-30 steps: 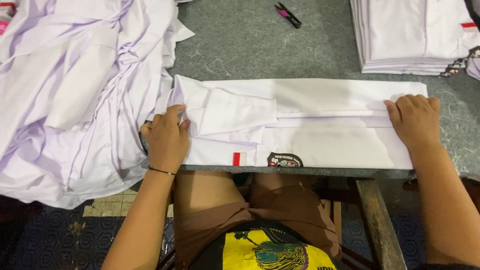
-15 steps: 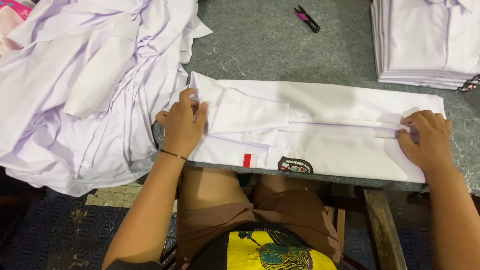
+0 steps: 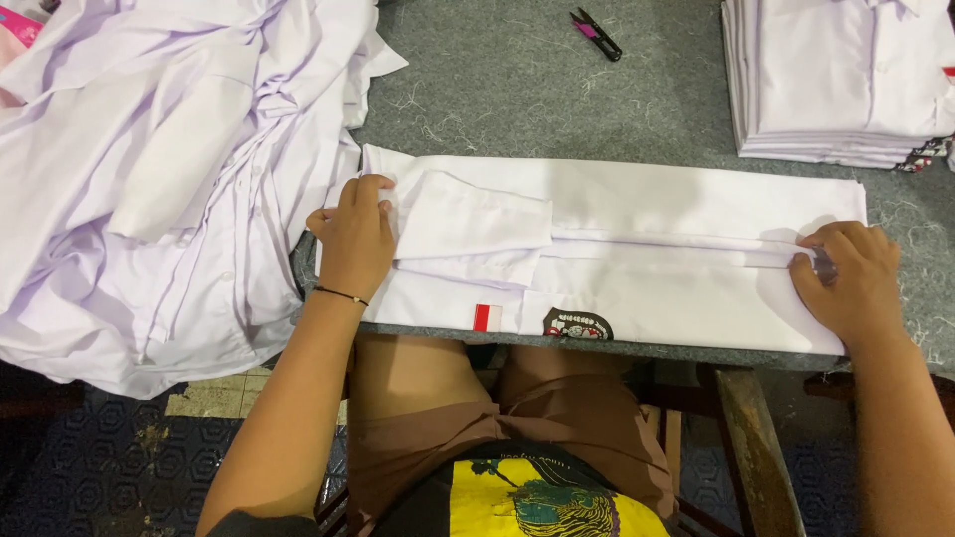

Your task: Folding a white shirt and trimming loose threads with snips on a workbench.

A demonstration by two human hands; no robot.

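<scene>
Your left hand [image 3: 353, 239] curls its fingers over one end of the folded white shirt [image 3: 647, 264]. Your right hand [image 3: 851, 283] pinches the other end. The shirt lies long, left to right, along the near edge of the grey table [image 3: 557, 99].

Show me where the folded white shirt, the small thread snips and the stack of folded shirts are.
folded white shirt [image 3: 686, 204]: head view, bare upper panel.
thread snips [image 3: 595, 33]: head view, where the handles meet.
stack of folded shirts [image 3: 826, 70]: head view, top shirt's front.
</scene>
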